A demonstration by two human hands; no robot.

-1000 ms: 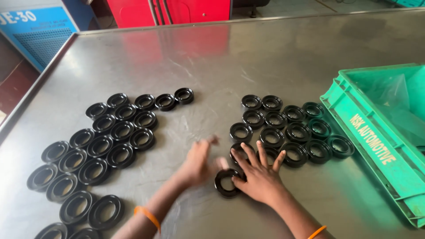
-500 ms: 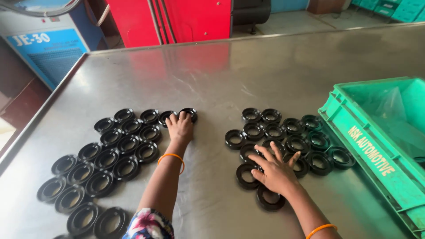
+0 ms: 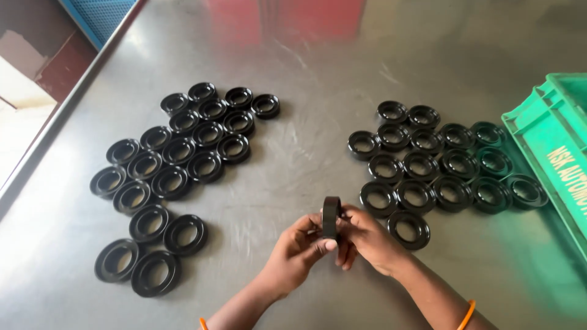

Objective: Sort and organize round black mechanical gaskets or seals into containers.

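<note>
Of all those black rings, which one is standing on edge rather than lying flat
The black ring held between the left hand and right hand; it is upright, edge-on, off the table, while all others lie flat.

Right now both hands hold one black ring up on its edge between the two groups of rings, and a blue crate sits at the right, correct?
Not quite: the head view shows the crate is green, not blue. Everything else in the statement holds.

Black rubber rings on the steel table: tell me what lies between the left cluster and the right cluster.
Head view: only bare steel table separates the left cluster from the right cluster; nearer the camera, both hands hold one black ring upright.
</note>
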